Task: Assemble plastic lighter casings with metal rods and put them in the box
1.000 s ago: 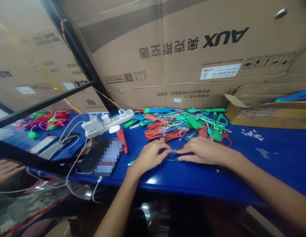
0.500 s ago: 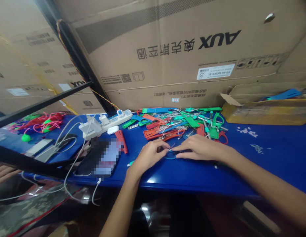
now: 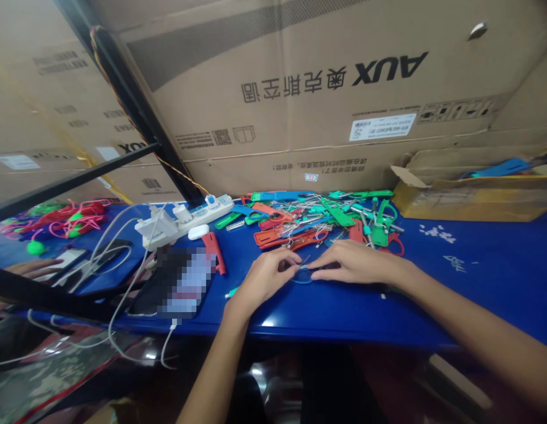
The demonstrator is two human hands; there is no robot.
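Note:
My left hand [image 3: 268, 275] and my right hand [image 3: 355, 262] meet over the blue table [image 3: 344, 312], fingertips pinching a small blue wire loop [image 3: 302, 278]. A thin metal wire end sticks up from it, partly hidden by my fingers. Behind my hands lies a heap of plastic wire seals [image 3: 317, 221] in red, green and blue. A loose red seal [image 3: 214, 253] lies left of my left hand, next to a phone with a blurred screen [image 3: 178, 282].
A white power strip [image 3: 185, 219] with chargers and cables stands at the table's back. Large AUX cardboard boxes [image 3: 299, 100] rise behind, and a cardboard tray [image 3: 467, 200] sits right. Another person's hand [image 3: 32, 268] reaches in at far left, near pink cords with green balls [image 3: 70, 221].
My hands stay on the blue loop, slightly closer together. The other person's hand has moved up and onto the table at far left. The whole view has shifted slightly.

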